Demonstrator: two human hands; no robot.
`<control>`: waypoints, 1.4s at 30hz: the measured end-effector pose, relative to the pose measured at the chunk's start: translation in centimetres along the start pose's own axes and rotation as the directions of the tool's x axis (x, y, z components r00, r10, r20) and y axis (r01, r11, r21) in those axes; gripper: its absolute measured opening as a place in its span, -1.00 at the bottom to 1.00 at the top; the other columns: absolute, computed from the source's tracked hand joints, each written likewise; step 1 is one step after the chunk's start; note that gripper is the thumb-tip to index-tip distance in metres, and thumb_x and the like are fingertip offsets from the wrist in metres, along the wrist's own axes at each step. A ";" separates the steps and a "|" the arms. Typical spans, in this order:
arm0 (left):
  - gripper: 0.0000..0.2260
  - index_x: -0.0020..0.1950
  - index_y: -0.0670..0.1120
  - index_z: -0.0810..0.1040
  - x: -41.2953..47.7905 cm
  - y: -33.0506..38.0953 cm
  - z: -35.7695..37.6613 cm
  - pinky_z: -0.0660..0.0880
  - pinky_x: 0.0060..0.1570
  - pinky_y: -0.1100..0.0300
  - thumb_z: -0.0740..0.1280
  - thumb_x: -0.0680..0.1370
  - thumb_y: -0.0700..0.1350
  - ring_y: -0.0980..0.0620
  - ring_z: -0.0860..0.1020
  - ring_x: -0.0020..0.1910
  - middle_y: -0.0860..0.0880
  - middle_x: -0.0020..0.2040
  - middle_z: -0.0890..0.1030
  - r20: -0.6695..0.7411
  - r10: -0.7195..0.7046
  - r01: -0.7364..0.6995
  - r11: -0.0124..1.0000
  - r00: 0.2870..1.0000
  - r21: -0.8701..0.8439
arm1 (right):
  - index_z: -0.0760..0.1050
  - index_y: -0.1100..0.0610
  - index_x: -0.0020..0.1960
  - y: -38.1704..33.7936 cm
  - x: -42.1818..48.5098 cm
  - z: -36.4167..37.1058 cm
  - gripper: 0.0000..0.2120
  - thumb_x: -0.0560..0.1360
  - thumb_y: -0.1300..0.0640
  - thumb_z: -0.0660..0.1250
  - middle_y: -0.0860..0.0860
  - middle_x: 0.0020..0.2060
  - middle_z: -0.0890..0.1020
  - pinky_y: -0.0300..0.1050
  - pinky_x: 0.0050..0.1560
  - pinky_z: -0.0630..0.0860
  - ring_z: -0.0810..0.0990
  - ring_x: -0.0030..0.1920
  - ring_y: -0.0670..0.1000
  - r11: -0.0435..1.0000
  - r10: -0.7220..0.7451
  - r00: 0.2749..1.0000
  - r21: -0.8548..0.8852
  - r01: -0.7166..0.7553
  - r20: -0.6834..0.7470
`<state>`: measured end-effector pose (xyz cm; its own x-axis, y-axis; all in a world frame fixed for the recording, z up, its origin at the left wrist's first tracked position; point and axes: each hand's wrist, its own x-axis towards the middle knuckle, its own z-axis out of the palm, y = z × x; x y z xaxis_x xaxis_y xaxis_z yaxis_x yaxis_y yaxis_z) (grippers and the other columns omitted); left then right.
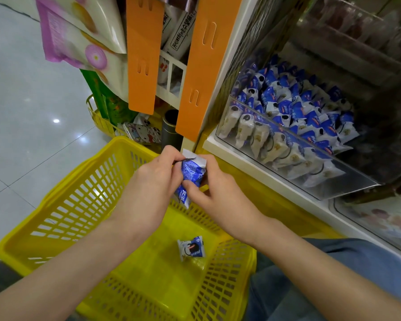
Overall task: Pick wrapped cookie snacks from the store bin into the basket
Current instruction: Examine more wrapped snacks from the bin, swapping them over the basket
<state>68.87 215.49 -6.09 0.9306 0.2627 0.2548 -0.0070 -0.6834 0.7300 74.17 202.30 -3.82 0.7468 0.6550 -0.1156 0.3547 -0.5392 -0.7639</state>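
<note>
Both hands hold blue-and-white wrapped cookie snacks (191, 174) above the far rim of the yellow plastic basket (56, 218). My left hand (158, 181) pinches the upper part of the wrappers. My right hand (212, 184) grips them from the right, thumb pressing on the lower one. One wrapped cookie (191, 249) lies on the basket floor. The clear store bin (347, 172) to the right is full of several more of the same snacks (287, 110).
Orange shelf uprights (202, 72) stand just behind my hands. Hanging snack bags (83, 33) and a smaller yellow wire basket (100, 121) are at the upper left. Grey tiled floor (21, 112) lies left. My knees flank the basket.
</note>
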 end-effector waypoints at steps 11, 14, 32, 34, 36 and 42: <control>-0.56 0.37 -0.01 0.25 -0.1 -0.6 1.5 0.35 -0.09 0.45 0.23 0.54 -0.28 0.20 0.47 -0.01 0.05 0.16 0.53 0.123 -0.057 0.068 0.994 0.991 -0.080 | 0.19 0.04 0.36 0.7 0.1 0.2 -0.61 0.58 0.04 0.18 -0.03 -0.04 0.57 -0.13 -0.15 0.53 0.58 -0.16 -0.08 1.000 0.028 0.998 -0.012 -0.029 -0.065; -0.57 0.35 0.01 0.25 0.2 -1.0 1.4 0.38 -0.09 0.54 0.21 0.54 -0.31 0.20 0.50 0.04 0.09 0.13 0.51 0.145 -0.071 0.092 0.985 0.987 -0.144 | 0.16 0.04 0.37 0.7 0.0 0.2 -0.60 0.58 0.03 0.17 0.00 0.00 0.58 -0.06 -0.12 0.54 0.59 -0.14 -0.06 0.999 0.017 0.997 -0.033 -0.020 -0.074; -0.71 0.19 -0.02 0.55 2.0 2.3 -0.6 0.43 0.23 0.00 0.20 0.56 0.04 -0.01 0.58 0.15 -0.04 0.10 0.65 0.501 -0.257 0.557 0.501 0.826 -0.662 | 0.51 0.04 -0.03 0.3 1.3 -2.5 -0.89 0.49 0.21 0.32 0.02 -0.26 0.57 -0.31 -0.43 0.50 0.53 -0.43 -0.16 0.883 0.090 0.980 0.469 0.003 -0.175; -0.77 0.18 0.05 0.53 1.9 2.8 -0.6 0.53 0.05 0.15 0.29 0.52 -0.03 0.09 0.61 0.06 0.04 0.06 0.66 0.515 -0.198 0.526 0.562 0.834 -0.638 | 0.52 0.04 -0.12 0.3 1.0 -2.9 -0.93 0.47 0.20 0.35 -0.02 -0.32 0.59 -0.31 -0.45 0.48 0.54 -0.42 -0.15 0.883 0.070 0.966 0.466 0.057 -0.251; -0.80 0.14 0.04 0.53 2.1 2.9 -0.3 0.55 -0.21 0.27 0.32 0.52 -0.10 0.12 0.63 -0.07 0.01 0.02 0.66 0.488 -0.196 0.499 0.593 0.850 -0.631 | 0.51 0.02 -0.14 0.4 0.6 -3.3 -0.95 0.46 0.14 0.36 -0.03 -0.30 0.62 -0.29 -0.43 0.49 0.56 -0.36 -0.12 0.902 0.022 0.946 0.414 0.120 -0.323; -0.77 0.04 0.06 0.50 3.0 3.4 0.5 0.51 -0.29 0.34 0.41 0.44 -0.16 0.27 0.55 -0.27 0.02 -0.07 0.63 0.362 -0.100 0.311 0.744 0.927 -0.591 | 0.52 -0.01 -0.15 0.3 -1.1 -4.9 -0.90 0.48 0.01 0.28 -0.07 -0.36 0.58 -0.29 -0.41 0.48 0.53 -0.40 -0.13 0.911 -0.037 0.914 0.362 0.197 -0.405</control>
<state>71.86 213.61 -3.21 0.9957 0.0648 -0.0664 0.0681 -0.0244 0.9974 76.17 198.83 -0.78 0.8971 0.4038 0.1794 0.2664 -0.1704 -0.9487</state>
